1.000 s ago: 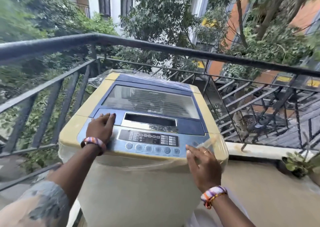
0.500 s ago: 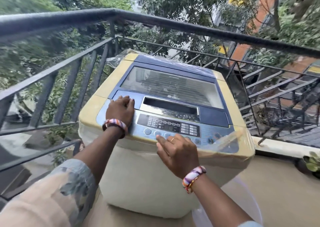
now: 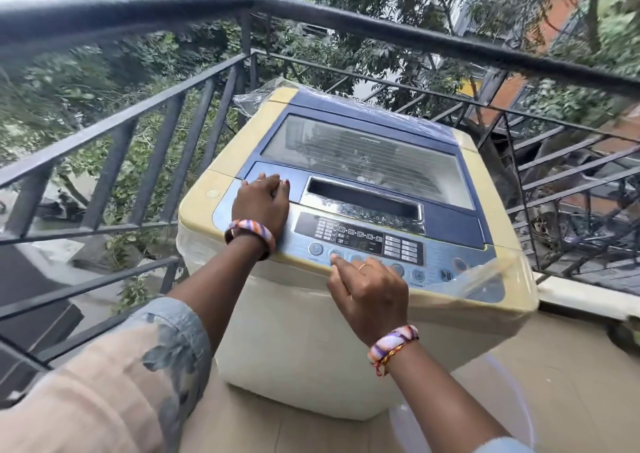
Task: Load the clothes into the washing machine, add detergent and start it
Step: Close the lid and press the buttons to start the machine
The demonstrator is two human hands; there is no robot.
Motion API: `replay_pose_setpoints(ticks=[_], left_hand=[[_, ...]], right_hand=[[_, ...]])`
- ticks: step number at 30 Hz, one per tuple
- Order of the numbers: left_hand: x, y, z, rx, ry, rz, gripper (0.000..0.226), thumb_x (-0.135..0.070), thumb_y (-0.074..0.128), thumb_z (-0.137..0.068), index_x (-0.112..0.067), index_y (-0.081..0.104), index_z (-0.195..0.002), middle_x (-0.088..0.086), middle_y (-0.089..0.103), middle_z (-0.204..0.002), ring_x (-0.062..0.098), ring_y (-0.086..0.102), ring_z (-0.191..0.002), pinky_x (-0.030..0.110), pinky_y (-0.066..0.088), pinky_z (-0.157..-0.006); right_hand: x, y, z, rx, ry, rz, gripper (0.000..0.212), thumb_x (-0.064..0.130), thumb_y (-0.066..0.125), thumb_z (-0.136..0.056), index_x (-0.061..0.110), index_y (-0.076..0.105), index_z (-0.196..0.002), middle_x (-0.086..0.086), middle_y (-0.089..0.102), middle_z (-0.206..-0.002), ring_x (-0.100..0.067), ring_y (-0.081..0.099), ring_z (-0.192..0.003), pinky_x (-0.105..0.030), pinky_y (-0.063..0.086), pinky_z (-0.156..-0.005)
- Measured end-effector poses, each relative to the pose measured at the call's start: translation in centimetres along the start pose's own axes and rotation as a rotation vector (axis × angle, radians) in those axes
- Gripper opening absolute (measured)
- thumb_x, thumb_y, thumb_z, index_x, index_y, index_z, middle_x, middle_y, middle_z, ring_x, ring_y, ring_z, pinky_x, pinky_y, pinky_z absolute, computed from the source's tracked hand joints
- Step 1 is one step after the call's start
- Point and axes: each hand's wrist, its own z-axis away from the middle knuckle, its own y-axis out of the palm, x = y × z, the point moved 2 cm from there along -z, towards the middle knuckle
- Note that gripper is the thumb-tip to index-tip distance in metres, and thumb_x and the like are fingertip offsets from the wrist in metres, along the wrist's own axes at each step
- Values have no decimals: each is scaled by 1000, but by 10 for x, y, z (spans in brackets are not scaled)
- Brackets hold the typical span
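Observation:
A cream top-loading washing machine with a blue top stands on a balcony, its glass lid closed. My left hand rests palm down on the lid's front left corner, fingers straight. At the front edge, my right hand touches the row of round buttons on the control panel with its fingertips, near the second button from the left. The display shows lit digits. No loose clothes or detergent are in view.
A black metal railing runs behind and to the left of the machine, with trees and buildings beyond. Clear plastic wrap covers the machine's right front corner. A tiled floor lies to the right.
My right hand has slid left from the machine's right front corner onto the button row. My left hand has stayed on the lid. The view has dropped closer to the machine.

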Motion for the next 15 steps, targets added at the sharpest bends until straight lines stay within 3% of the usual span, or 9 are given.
replay_pose_setpoints(ticks=[3,9,13,15], left_hand=[[1,0,-2,6,8,-7,33,-28,44,-94,-12,66,-113,17,61,-125,30,44,-130,34,34,-109],[-3,-4,0,-2,78,69,35,-26,44,-95,-4,71,-97,17,69,-108,32,55,-113,34,39,-101],[-9,-4,4,-54,84,255,38,-31,43,-96,-9,74,-94,10,72,-102,20,62,-98,22,39,-78],[-18,0,8,44,105,490,40,-35,41,-94,-11,74,-91,5,73,-93,8,62,-92,17,42,-79]], right_hand=[[2,0,1,0,38,-32,24,25,51,-78,18,74,-79,1,58,-50,-20,56,-50,-24,39,-45],[3,-11,-11,91,111,14,30,34,46,-76,22,64,-56,1,52,-42,-16,55,-45,-18,33,-39],[-18,-17,-8,90,254,-294,34,39,43,-83,26,73,-79,3,68,-64,-21,64,-64,-26,46,-48],[-38,-18,-12,54,391,-544,38,42,42,-83,23,74,-88,4,72,-76,-15,64,-73,-30,47,-61]])
